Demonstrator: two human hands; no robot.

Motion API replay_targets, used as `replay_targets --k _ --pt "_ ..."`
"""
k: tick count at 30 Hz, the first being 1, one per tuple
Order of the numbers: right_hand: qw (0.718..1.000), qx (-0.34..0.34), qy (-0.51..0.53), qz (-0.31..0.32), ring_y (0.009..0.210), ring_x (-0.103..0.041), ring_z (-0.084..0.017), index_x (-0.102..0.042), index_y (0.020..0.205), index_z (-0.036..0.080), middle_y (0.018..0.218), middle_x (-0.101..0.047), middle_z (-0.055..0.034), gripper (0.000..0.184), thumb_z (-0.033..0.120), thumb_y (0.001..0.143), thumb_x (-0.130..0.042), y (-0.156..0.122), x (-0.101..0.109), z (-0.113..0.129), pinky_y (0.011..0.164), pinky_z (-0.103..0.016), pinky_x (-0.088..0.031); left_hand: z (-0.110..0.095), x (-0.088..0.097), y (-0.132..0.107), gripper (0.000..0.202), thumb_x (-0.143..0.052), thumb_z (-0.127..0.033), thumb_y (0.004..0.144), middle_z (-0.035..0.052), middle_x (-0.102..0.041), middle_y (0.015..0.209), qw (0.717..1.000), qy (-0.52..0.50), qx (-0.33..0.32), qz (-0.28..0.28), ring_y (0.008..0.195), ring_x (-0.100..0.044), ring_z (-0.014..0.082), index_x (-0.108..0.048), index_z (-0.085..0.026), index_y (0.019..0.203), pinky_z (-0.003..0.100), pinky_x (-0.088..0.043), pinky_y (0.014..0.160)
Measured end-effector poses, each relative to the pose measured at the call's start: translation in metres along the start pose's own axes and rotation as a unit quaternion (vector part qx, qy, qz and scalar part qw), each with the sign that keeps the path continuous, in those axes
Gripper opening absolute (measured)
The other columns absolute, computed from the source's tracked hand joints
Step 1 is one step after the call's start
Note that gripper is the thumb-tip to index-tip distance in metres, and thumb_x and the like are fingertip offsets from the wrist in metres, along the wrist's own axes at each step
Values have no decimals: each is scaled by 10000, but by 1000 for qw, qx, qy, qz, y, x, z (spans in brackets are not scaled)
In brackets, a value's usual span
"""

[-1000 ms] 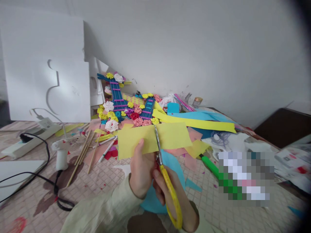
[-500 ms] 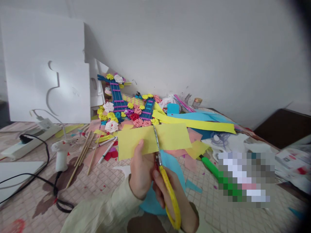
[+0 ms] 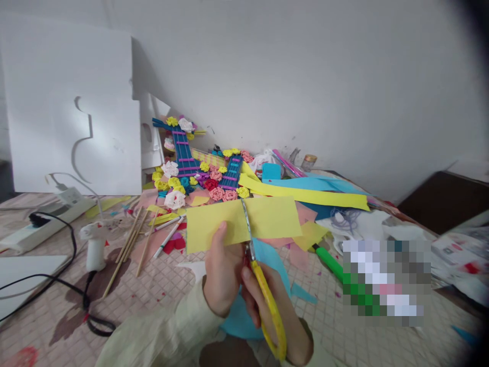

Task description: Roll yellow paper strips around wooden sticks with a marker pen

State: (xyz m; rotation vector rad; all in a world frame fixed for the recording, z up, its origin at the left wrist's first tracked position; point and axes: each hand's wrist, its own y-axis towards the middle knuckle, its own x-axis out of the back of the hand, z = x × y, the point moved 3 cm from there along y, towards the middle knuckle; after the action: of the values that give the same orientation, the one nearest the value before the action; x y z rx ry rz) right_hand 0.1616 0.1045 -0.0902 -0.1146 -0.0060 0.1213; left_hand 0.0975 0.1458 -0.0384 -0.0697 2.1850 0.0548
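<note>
My left hand (image 3: 221,272) pinches the lower edge of a yellow paper sheet (image 3: 206,221), held up over the table. My right hand (image 3: 284,316) grips yellow-handled scissors (image 3: 267,300). Their blades run up through the middle of the sheet, reaching its top edge. A blue paper piece (image 3: 271,257) lies under both hands.
A craft model with blue ladders and paper flowers (image 3: 198,168) leans at the wall. Long yellow and blue strips (image 3: 305,191) lie to the right, with a green marker (image 3: 328,260). A glue gun (image 3: 93,244), wooden sticks (image 3: 132,239), a power strip (image 3: 42,224) and white foam boards (image 3: 72,107) are on the left.
The scissor blades have worked slightly further up through the yellow sheet. Both hands stay almost in place.
</note>
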Motion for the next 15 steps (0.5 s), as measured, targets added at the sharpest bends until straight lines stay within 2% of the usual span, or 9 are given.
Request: replay_targets --k 3,9,15 --pt "1000 -1 6 -2 263 -305 -26 -377 629 195 383 -313 109 466 640 740 -455 0 0 1 267 -149 -188 -1 1 -1 308 -417 -303 831 -6 -633 1105 1000 -17 -15 -13 1197 -448 174 -556 -253 1102 301 -287 1049" --pt "1000 5 -23 -5 271 -305 -29 -385 624 192 372 -311 106 461 631 757 -436 -1 1 7 273 -151 -191 0 1 -1 316 -423 -310 834 7 -625 1122 1000 -25 -3 -7 1210 -432 173 -562 -213 1101 289 -250 1068" --pt "1000 -5 -24 -7 265 -304 -23 -387 622 189 367 -320 105 495 671 726 -430 -1 2 8 267 -145 -204 0 -1 0 309 -391 -289 856 -20 -625 1123 999 -51 -7 6 1201 -442 163 -556 -253 1114 284 -289 1050"
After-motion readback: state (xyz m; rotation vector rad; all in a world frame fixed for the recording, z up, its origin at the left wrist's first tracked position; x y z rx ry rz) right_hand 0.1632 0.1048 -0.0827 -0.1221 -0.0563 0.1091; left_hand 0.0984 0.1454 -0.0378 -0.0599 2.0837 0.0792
